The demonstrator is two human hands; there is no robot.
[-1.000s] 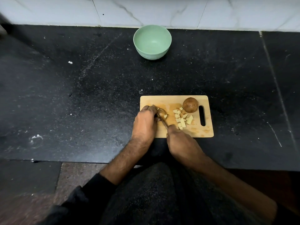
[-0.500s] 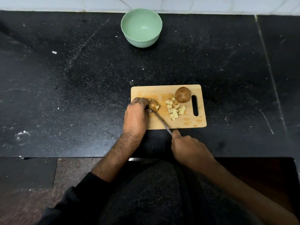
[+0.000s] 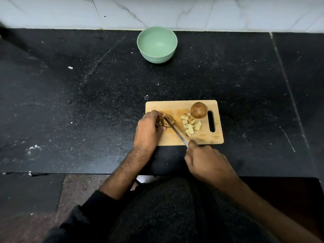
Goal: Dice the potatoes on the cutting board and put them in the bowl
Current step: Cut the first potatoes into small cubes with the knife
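On the wooden cutting board (image 3: 177,137), the left hand (image 3: 149,130) curls around a partly cut potato piece (image 3: 167,121) at the board's 9 o'clock edge. The right hand (image 3: 206,162) grips the knife (image 3: 176,132), its blade laid across that piece. Diced cubes (image 3: 190,124) lie mid-board; a whole potato (image 3: 198,110) sits at 1 o'clock. The green bowl (image 3: 157,44) stands well apart at 12 o'clock.

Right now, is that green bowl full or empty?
Empty. The green bowl shows only its bare inside; the diced potato pieces all lie on the cutting board.
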